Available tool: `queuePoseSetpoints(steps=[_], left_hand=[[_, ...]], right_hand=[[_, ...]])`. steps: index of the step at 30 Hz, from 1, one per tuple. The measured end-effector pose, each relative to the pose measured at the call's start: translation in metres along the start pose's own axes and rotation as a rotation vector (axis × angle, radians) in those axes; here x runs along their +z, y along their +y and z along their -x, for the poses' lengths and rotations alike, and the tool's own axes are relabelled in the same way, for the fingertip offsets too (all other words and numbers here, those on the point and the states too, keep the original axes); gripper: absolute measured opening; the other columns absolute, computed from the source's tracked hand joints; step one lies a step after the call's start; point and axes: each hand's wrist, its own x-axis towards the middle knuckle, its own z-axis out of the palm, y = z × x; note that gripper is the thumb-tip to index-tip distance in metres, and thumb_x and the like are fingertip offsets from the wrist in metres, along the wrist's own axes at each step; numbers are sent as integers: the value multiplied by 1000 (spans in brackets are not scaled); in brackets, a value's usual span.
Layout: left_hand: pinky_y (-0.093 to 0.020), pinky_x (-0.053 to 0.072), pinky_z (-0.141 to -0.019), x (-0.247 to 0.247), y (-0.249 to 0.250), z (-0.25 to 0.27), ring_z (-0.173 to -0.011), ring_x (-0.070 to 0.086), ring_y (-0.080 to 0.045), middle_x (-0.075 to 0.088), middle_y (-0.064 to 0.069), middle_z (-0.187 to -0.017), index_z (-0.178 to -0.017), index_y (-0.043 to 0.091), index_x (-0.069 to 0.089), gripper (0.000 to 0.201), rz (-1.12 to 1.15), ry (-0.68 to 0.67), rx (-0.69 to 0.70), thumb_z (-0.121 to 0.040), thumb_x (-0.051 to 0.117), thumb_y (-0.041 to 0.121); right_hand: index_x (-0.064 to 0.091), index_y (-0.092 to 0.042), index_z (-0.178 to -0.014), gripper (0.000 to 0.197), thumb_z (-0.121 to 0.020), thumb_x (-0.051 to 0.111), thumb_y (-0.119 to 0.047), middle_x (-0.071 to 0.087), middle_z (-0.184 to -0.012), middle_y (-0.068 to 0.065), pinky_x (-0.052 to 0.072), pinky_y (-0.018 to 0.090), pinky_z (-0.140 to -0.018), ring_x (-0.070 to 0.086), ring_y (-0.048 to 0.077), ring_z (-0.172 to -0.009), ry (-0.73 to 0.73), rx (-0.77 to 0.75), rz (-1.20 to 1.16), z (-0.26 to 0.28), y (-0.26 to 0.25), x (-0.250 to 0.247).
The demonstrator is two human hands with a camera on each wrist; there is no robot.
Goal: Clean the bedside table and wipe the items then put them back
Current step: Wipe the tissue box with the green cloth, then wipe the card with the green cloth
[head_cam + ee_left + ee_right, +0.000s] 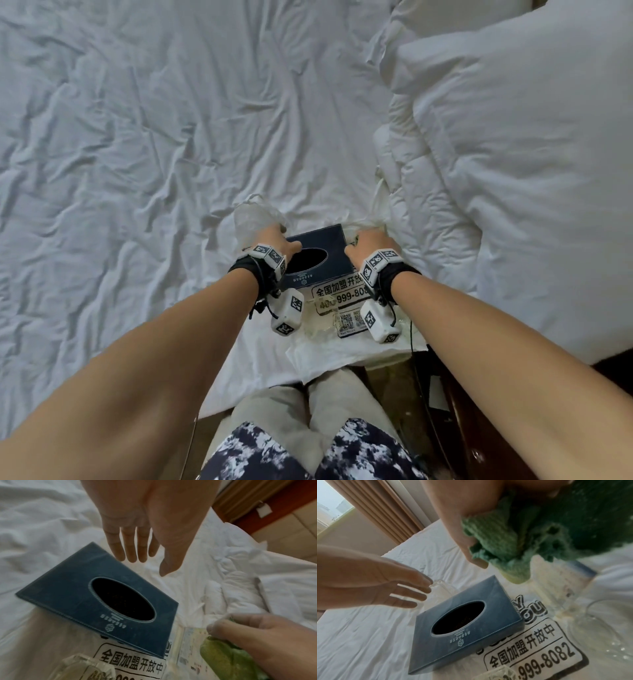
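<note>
I have the bedside things parked on the bed (137,137), low in the middle of the head view, on a clear plastic bag (530,642) with black print, which I judge is there to keep them off the white sheet while the tabletop gets cleaned. The blue tissue box (317,253) lies flat on that bag with its oval opening facing up; it looks empty and dark inside, and its top shows a dusty bloom in both wrist views, so I take it as the next item to wipe. My left hand (274,241) hangs over the box's left far corner with its grip spread, fingers (132,547) straight and apart and holding nothing; I read that as getting ready to steady or lift the box. My right hand (371,245) sits at the box's right edge with its grip closed round a bunched green cloth (513,547), thumb pressing the wad into the palm so a padded face is ready for the box. Whether the cloth touches the box yet I cannot tell. A clear glass piece (599,622) lies on the bag at the right of the right wrist view, just beside the box, and another clear faceted thing (80,669) sits at the near edge; what either is I cannot say. A rumpled duvet (513,171) fills the right side.
</note>
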Motion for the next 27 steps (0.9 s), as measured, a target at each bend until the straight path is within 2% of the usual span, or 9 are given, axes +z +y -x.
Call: queuePoseSetpoints(steps=[3,6,8,10,13,16,18,24,27], left_hand=[[-32,48,-95,3,37,6,-111,62,-26,65,-7,-123,-136,10,52,58,-59,-57,140,-85,72,30],[-31,48,-88,13,72,9,-108,62,-26,66,-6,-121,-136,11,51,55,-164,-101,280,-86,70,26],[-30,47,-85,22,91,8,-106,62,-25,67,-6,-118,-134,11,52,52,-231,-120,359,-87,69,24],[-32,50,-87,32,106,6,-106,63,-25,67,-6,-117,-134,12,53,50,-287,-134,423,-87,68,23],[-34,51,-93,46,126,2,-108,62,-24,64,-4,-123,-140,17,49,53,-405,-168,522,-89,65,21],[-31,50,-93,59,139,-5,-109,62,-21,63,-3,-127,-144,25,46,56,-505,-197,647,-91,60,15],[-28,48,-93,68,144,-10,-111,62,-19,64,0,-128,-144,29,47,56,-555,-202,699,-92,56,11],[-28,46,-93,81,151,-24,-108,63,-18,67,5,-124,-139,28,54,46,-526,-179,661,-94,56,16],[-31,48,-93,76,156,-24,-107,63,-19,65,4,-125,-140,28,51,50,-484,-176,631,-92,61,18]], right_hand=[[64,-20,-84,19,-91,52,-32,63,-79,2,37,26,-59,58,25,-72,72,60,-10,3,21,-10],[66,-24,-103,30,-96,47,-45,69,-101,6,42,29,-67,60,26,-80,149,102,-12,2,49,-14],[67,-21,-103,47,-96,40,-60,68,-103,8,43,31,-69,64,28,-88,159,120,-1,-1,65,-14],[67,-18,-100,55,-92,41,-66,66,-104,8,42,31,-69,64,28,-92,102,136,39,-5,77,-11],[65,-18,-113,45,-90,54,-55,64,-113,8,43,32,-72,63,28,-99,1,133,71,-12,90,-4],[65,-18,-114,34,-90,58,-41,65,-113,7,47,33,-75,62,28,-99,-41,129,65,-17,96,3],[67,-20,-115,31,-91,57,-37,65,-112,6,45,31,-73,62,27,-99,-60,115,74,-21,98,7],[68,-18,-102,21,-95,50,-27,66,-103,6,44,31,-68,58,26,-82,-44,69,76,-28,98,4],[65,-19,-92,20,-96,47,-27,66,-99,5,44,31,-68,61,27,-83,2,70,92,-26,96,-12]])
